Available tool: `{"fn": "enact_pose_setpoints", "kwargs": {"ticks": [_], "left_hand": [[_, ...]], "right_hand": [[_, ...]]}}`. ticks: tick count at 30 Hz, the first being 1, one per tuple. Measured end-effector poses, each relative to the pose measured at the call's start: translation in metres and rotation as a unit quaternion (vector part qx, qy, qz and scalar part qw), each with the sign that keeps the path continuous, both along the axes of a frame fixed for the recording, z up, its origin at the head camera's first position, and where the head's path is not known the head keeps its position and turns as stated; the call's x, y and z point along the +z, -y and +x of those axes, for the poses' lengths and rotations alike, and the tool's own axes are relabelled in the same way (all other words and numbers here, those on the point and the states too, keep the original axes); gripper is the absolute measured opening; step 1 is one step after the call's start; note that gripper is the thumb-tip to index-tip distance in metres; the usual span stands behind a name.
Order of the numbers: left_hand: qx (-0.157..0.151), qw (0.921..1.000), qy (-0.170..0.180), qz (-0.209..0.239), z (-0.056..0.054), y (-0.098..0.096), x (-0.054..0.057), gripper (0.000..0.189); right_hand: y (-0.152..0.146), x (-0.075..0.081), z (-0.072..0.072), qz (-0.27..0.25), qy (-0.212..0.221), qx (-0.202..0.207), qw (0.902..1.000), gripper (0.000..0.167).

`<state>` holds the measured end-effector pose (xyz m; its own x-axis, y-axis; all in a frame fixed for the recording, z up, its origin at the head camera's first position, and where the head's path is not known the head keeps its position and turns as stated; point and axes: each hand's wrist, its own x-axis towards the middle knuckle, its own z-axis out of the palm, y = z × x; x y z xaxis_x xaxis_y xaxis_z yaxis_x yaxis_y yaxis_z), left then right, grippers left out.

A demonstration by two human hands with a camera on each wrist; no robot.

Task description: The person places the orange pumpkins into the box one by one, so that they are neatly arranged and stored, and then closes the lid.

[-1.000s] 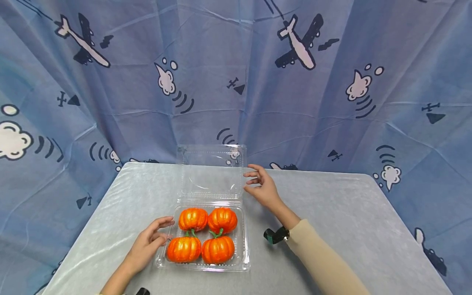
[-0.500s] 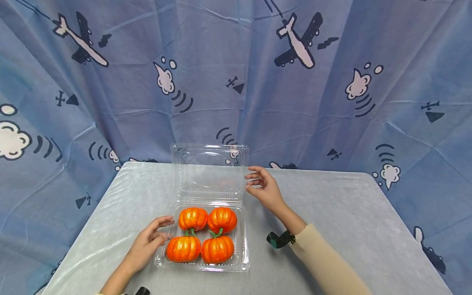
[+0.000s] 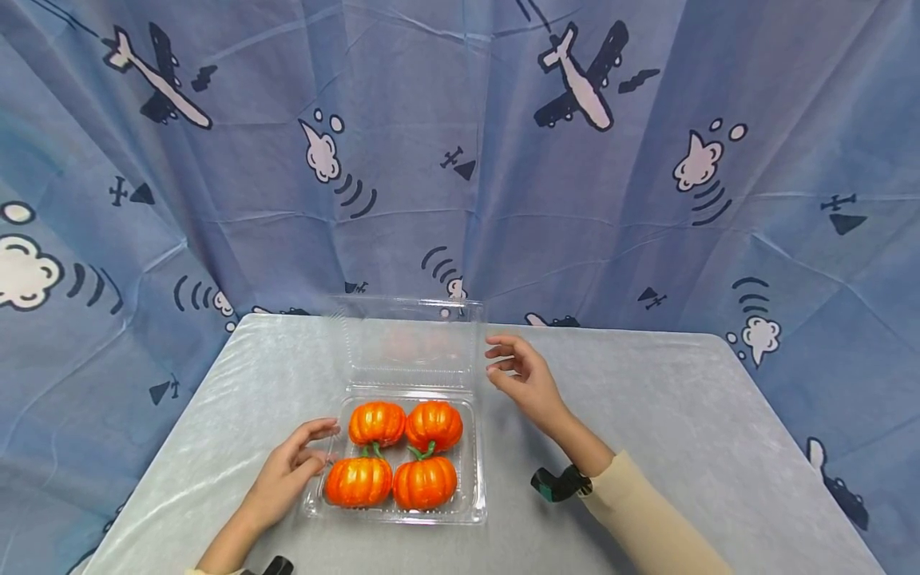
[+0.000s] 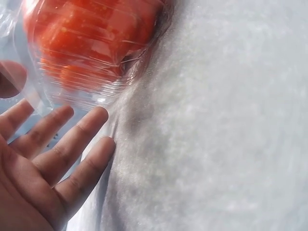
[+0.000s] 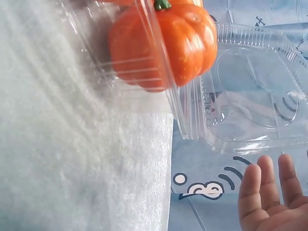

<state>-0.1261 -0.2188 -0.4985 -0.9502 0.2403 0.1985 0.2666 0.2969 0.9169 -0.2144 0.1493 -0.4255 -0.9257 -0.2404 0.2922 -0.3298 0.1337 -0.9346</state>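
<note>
A clear plastic clamshell container [image 3: 470,511] stands on the table with its lid [image 3: 410,375] up at the back. Several shiny orange toy pumpkins with green stems, one of them a front pumpkin [image 3: 424,483], sit in its base. My left hand [image 3: 283,479] is at the base's left side, fingers spread and nearly straight; in the left wrist view its fingertips lie close to the plastic wall, and whether they touch is unclear. My right hand [image 3: 528,383] hovers to the right of the lid, fingers loosely bent, holding nothing. The right wrist view shows a gap between lid and fingertips.
A pale grey cloth covers the table [image 3: 647,415]. Behind its back edge hangs a blue curtain [image 3: 402,160] printed with planes and clouds. Each wrist wears a black camera, such as the right wrist camera [image 3: 557,483].
My right hand has drawn away from the lid, rightward and slightly toward me. The lid has changed its tilt, its top edge now lower in view. My left hand and the pumpkins stay put.
</note>
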Motion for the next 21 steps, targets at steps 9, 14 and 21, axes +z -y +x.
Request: {"fn": "enact_pose_setpoints", "kwargs": {"ticks": [9, 14, 21], "left_hand": [[0.004, 0.9999, -0.011, -0.001, 0.004, 0.006, 0.002, 0.042], [0.020, 0.9997, 0.004, -0.011, 0.008, 0.010, 0.005, 0.042], [0.037, 0.9988, 0.011, -0.030, 0.017, 0.014, 0.013, 0.040]], "right_hand": [[-0.006, 0.001, 0.018, 0.007, 0.029, 0.013, 0.9995, 0.027], [-0.009, -0.001, 0.028, 0.015, 0.045, 0.019, 0.9987, 0.026], [-0.010, -0.004, 0.044, 0.016, 0.067, 0.034, 0.9971, 0.025]]}}
